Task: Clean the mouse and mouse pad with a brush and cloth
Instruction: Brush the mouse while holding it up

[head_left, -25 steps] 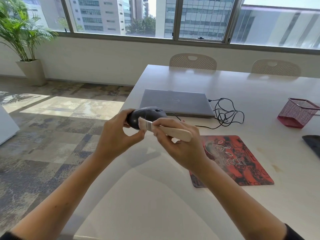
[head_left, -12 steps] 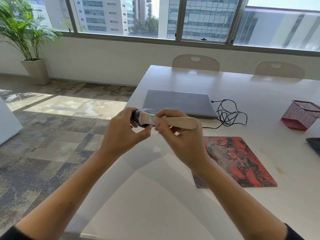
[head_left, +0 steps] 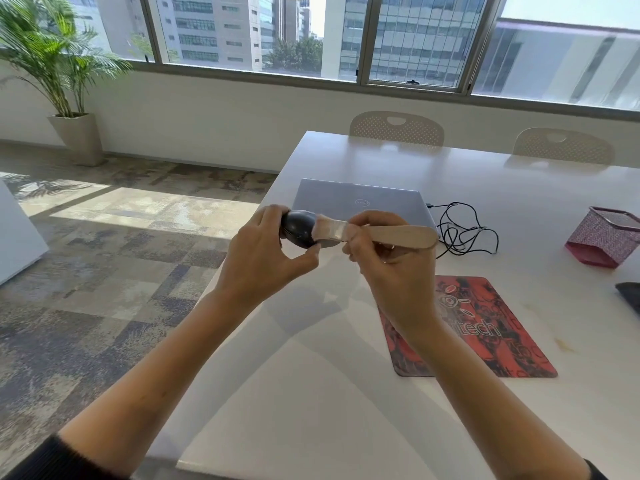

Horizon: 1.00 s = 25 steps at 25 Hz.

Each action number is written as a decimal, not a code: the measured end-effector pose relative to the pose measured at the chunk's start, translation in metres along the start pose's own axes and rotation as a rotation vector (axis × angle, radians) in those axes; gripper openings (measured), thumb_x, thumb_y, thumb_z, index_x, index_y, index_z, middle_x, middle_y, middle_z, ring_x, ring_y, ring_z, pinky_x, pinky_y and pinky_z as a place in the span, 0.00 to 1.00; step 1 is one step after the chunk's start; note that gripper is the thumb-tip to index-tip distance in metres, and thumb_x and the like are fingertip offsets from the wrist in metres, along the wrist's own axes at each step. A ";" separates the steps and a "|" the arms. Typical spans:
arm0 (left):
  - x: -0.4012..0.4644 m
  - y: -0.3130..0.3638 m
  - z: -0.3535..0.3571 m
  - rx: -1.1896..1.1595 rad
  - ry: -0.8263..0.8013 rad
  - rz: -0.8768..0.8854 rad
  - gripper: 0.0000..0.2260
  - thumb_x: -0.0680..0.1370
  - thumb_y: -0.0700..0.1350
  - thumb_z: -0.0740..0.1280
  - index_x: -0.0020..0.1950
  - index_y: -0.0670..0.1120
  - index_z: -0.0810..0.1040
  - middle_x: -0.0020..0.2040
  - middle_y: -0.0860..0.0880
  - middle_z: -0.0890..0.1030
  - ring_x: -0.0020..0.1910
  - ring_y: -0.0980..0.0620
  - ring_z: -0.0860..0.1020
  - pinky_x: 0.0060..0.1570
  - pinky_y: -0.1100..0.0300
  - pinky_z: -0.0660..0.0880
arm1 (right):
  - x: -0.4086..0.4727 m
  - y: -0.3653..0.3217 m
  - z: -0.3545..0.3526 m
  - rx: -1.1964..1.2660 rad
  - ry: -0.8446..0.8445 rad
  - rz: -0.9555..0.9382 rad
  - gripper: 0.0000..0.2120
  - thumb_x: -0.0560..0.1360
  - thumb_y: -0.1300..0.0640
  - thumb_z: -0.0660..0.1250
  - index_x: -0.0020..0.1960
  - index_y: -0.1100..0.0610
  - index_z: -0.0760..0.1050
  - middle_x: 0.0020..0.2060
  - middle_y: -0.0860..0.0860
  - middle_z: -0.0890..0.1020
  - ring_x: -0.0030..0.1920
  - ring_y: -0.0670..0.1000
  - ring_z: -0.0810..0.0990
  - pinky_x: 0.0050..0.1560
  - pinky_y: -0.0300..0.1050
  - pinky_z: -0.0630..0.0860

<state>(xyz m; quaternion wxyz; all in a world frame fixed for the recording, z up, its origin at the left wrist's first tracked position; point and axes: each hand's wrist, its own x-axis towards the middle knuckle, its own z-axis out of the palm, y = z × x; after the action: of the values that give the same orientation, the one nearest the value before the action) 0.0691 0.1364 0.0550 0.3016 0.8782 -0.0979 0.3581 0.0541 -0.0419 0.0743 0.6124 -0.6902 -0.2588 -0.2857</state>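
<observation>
My left hand (head_left: 263, 258) grips a black mouse (head_left: 298, 229) and holds it up above the white table (head_left: 311, 393). My right hand (head_left: 391, 268) holds a wooden-handled brush (head_left: 398, 235) by its handle, and the pale bristles lie against the mouse's right side. The mouse's black cable (head_left: 460, 230) trails in loops on the table behind my right hand. A red and black mouse pad (head_left: 498, 334) lies flat on the table, below and right of my right wrist. No cloth is in view.
A closed grey laptop (head_left: 356, 202) lies behind the hands. A pink mesh basket (head_left: 602, 237) stands at the right, with a dark object (head_left: 630, 296) at the right edge. Two chairs (head_left: 396, 128) are tucked in at the far side. The table's left edge borders carpet.
The mouse has turned in my left hand, so less of its top shows. The brush has risen a little and its bristles now sit on the mouse's right side.
</observation>
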 end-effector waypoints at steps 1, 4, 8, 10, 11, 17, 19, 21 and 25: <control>0.000 0.001 0.001 0.014 -0.007 0.009 0.24 0.65 0.58 0.71 0.53 0.43 0.74 0.45 0.50 0.78 0.36 0.53 0.73 0.37 0.60 0.72 | 0.001 -0.004 0.004 0.013 -0.018 -0.015 0.02 0.74 0.60 0.69 0.43 0.57 0.80 0.33 0.49 0.83 0.32 0.51 0.82 0.29 0.48 0.78; 0.003 0.006 0.000 0.025 -0.031 0.043 0.24 0.66 0.57 0.74 0.52 0.42 0.73 0.46 0.48 0.79 0.37 0.52 0.74 0.35 0.59 0.73 | 0.000 -0.009 0.013 -0.039 -0.107 -0.075 0.02 0.74 0.61 0.69 0.45 0.58 0.81 0.34 0.48 0.84 0.31 0.50 0.82 0.29 0.43 0.77; 0.005 0.011 -0.003 -0.024 0.008 0.034 0.22 0.66 0.55 0.73 0.52 0.43 0.73 0.44 0.49 0.78 0.37 0.52 0.74 0.37 0.54 0.76 | -0.006 -0.001 0.000 -0.057 -0.097 -0.054 0.04 0.73 0.62 0.70 0.45 0.55 0.81 0.35 0.48 0.83 0.32 0.50 0.81 0.31 0.42 0.77; 0.005 0.012 -0.003 -0.043 0.021 0.028 0.21 0.66 0.56 0.69 0.51 0.44 0.74 0.43 0.50 0.78 0.36 0.52 0.75 0.37 0.53 0.76 | -0.007 0.002 -0.006 -0.012 -0.072 0.014 0.03 0.73 0.61 0.70 0.44 0.54 0.80 0.35 0.48 0.83 0.33 0.51 0.81 0.31 0.46 0.78; 0.005 0.012 -0.002 -0.062 0.019 0.030 0.21 0.66 0.56 0.69 0.52 0.44 0.74 0.43 0.50 0.78 0.36 0.53 0.75 0.38 0.53 0.77 | -0.006 0.004 -0.008 0.010 -0.064 0.046 0.02 0.73 0.61 0.70 0.44 0.55 0.81 0.34 0.49 0.83 0.33 0.52 0.82 0.31 0.48 0.78; 0.004 0.010 0.001 -0.173 0.027 0.108 0.20 0.69 0.55 0.70 0.55 0.45 0.75 0.46 0.53 0.79 0.40 0.55 0.78 0.41 0.64 0.78 | -0.004 0.005 -0.016 0.176 -0.108 0.114 0.03 0.75 0.63 0.68 0.44 0.59 0.81 0.32 0.53 0.83 0.32 0.50 0.81 0.31 0.38 0.75; 0.002 0.008 0.001 -0.215 0.041 0.112 0.21 0.68 0.52 0.73 0.57 0.44 0.75 0.47 0.54 0.79 0.42 0.56 0.78 0.43 0.67 0.77 | -0.002 0.008 -0.021 0.216 -0.115 0.124 0.03 0.75 0.63 0.68 0.44 0.59 0.80 0.32 0.54 0.83 0.33 0.51 0.81 0.30 0.39 0.75; 0.000 0.006 0.000 -0.248 0.052 0.106 0.23 0.67 0.50 0.75 0.58 0.43 0.76 0.49 0.52 0.80 0.44 0.57 0.78 0.46 0.70 0.75 | -0.001 0.013 -0.027 0.254 -0.095 0.136 0.03 0.75 0.64 0.67 0.45 0.60 0.80 0.32 0.53 0.82 0.33 0.51 0.80 0.30 0.40 0.75; -0.004 0.001 -0.006 -0.314 0.058 0.119 0.24 0.67 0.50 0.73 0.60 0.43 0.75 0.51 0.52 0.80 0.48 0.58 0.79 0.50 0.67 0.76 | 0.003 0.026 -0.043 0.234 -0.068 0.146 0.03 0.75 0.65 0.67 0.46 0.64 0.79 0.32 0.52 0.82 0.33 0.51 0.80 0.32 0.41 0.76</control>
<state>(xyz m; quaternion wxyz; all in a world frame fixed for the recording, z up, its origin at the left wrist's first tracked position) 0.0626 0.1391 0.0562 0.4162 0.8021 -0.1957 0.3810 0.0711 -0.0876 0.0617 0.6989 -0.6402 -0.2601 -0.1845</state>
